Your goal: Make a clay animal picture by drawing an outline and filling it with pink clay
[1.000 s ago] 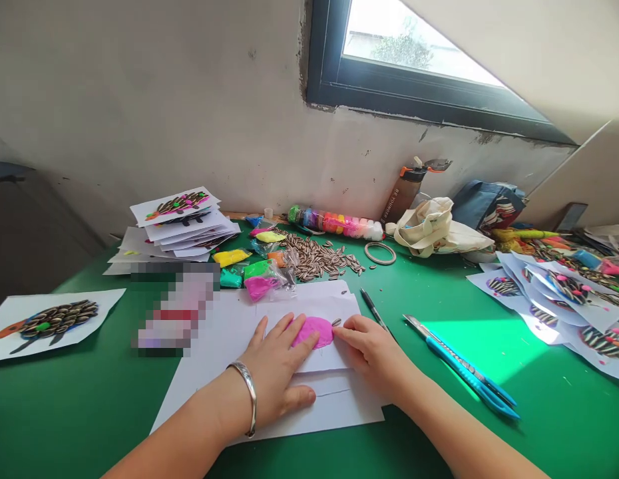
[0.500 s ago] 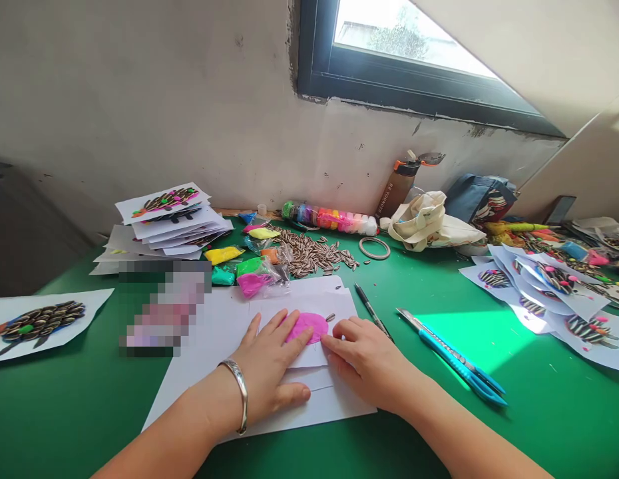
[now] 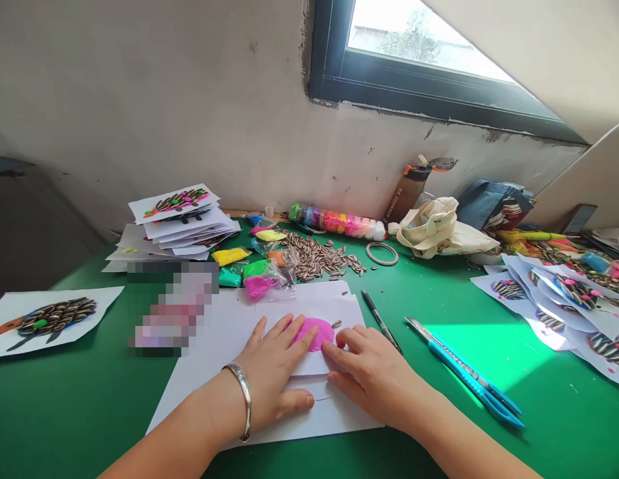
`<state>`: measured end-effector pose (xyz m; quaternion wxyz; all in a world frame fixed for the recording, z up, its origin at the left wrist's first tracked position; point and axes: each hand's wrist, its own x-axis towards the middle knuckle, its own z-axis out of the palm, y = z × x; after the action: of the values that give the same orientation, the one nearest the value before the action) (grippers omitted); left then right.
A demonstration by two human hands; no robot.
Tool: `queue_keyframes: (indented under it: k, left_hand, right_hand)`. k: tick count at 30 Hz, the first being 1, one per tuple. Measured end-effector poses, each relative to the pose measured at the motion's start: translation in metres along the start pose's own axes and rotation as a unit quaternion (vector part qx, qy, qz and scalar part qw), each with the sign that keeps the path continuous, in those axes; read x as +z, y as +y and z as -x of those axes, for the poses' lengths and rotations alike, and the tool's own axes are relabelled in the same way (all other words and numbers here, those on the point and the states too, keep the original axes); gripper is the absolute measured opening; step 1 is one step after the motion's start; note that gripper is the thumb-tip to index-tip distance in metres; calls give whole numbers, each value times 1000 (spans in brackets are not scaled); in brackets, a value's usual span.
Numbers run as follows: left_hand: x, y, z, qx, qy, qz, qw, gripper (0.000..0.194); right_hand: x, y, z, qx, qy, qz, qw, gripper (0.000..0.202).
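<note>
A flattened oval of pink modelling clay [image 3: 317, 332] lies on a small white sheet [image 3: 302, 364], with one sunflower seed [image 3: 336, 324] at its upper right edge. My left hand [image 3: 279, 366], a silver bangle at the wrist, rests spread on the sheet, fingertips over the clay's left part. At the clay's lower right edge, the index fingertip of my right hand [image 3: 367, 366] touches it. That hand's thumb stands apart from the index finger, and nothing shows between them. Larger white paper [image 3: 190, 392] lies underneath.
Behind the paper are loose sunflower seeds [image 3: 314, 256], bagged clay [image 3: 259, 286] and a tape roll [image 3: 382, 253]. A pen [image 3: 379, 319] and a blue utility knife [image 3: 464, 372] lie to the right. Seed pictures are stacked left [image 3: 190, 229] and spread right [image 3: 554, 299].
The view has shifted slightly, so everything sits a little further right. My right hand's index finger and thumb have spread apart at the clay's edge. My left hand stays spread on the sheet.
</note>
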<state>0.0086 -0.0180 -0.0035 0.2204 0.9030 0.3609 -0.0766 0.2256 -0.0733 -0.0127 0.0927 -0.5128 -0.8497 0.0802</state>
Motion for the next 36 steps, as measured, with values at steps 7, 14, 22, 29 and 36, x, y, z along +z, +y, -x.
queue_keyframes:
  k: [7,14,22,29,36]
  left_hand:
    - [-8,0,3,2,-2,11,1000,79]
    - [-6,-17,3,-13,64,29,997,66]
    - [1,-21,-1,-7,49,0,999,66]
    - [0,-16,0,-16,41,-10,999,69]
    - [1,-17,-1,-14,41,4,999,68]
  right_hand:
    - [0,-4,0,-8,0,5,1000,35]
    - [1,-7,0,-16,21,3,1000,40]
    - [6,-17,-3,-17,-5,28,999,41]
    - [6,-21,-5,-24,1,34,999,47]
    - [9,-25,-8,-27,13,45,999,49]
